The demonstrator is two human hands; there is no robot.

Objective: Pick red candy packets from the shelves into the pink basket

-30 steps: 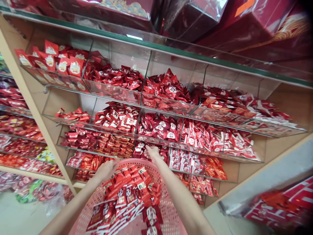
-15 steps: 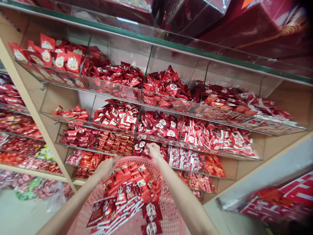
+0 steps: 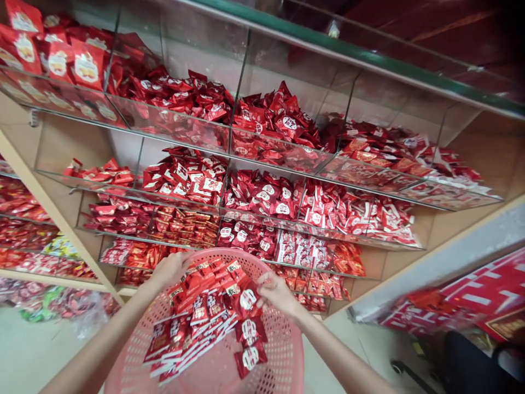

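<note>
My left hand (image 3: 171, 268) is closed on the far left rim of a pink perforated plastic basket (image 3: 289, 342). Over the basket's right side, my right hand (image 3: 275, 293) pinches the edge of a dark red snack packet (image 3: 248, 299) with a white oval label. Just below it, two similar packets (image 3: 250, 357) lie one above the other in the basket. Brighter red packets (image 3: 205, 282) with cream labels fill the far left part, beside a row of red packets with white edges (image 3: 192, 347). Part of the basket's bottom shows bare.
Ahead stands a wooden shelf unit with glass-fronted compartments (image 3: 172, 120) full of red packets. One lower compartment holds matching dark red packets (image 3: 246, 238). Another shelf (image 3: 24, 235) is at the left. Red printed packages (image 3: 463, 290) and a dark chair (image 3: 471, 361) are at the right.
My right hand has come back from the lower shelf compartment to above the basket with a dark red packet. My left hand still holds the rim. The view has shifted closer to the shelves.
</note>
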